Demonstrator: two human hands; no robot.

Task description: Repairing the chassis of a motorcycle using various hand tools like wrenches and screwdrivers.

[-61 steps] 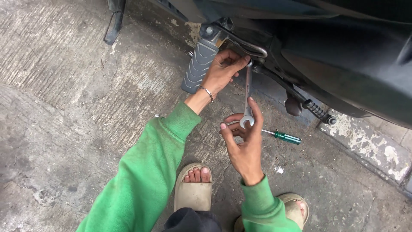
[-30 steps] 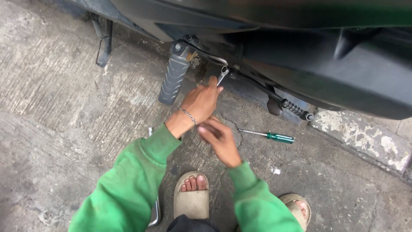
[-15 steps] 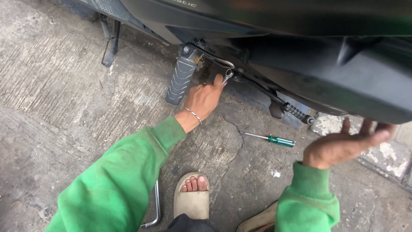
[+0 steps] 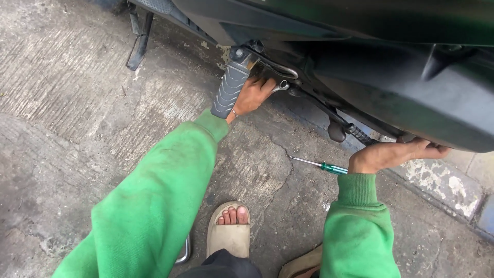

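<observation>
My left hand (image 4: 253, 94) reaches under the dark motorcycle body (image 4: 360, 56) and is closed on a metal wrench (image 4: 281, 85), whose ring end pokes out beside my fingers. Just left of that hand hangs the ribbed grey footpeg (image 4: 229, 88). My right hand (image 4: 393, 153) lies flat with its fingers spread against the lower edge of the black bodywork, holding nothing. Both arms wear green sleeves. A green-handled screwdriver (image 4: 319, 164) lies on the concrete between my arms, close to my right wrist.
The side stand (image 4: 139, 36) rests on the concrete at the top left. A spring and rubber stop (image 4: 340, 128) hang under the bike. My sandalled foot (image 4: 229, 230) is at the bottom centre, and a raised painted kerb (image 4: 447, 190) runs along the right.
My right hand let go of the wrench, swung out to the right and landed on the bodywork's lower edge. My left hand took the wrench up under the bike. The view moved closer.
</observation>
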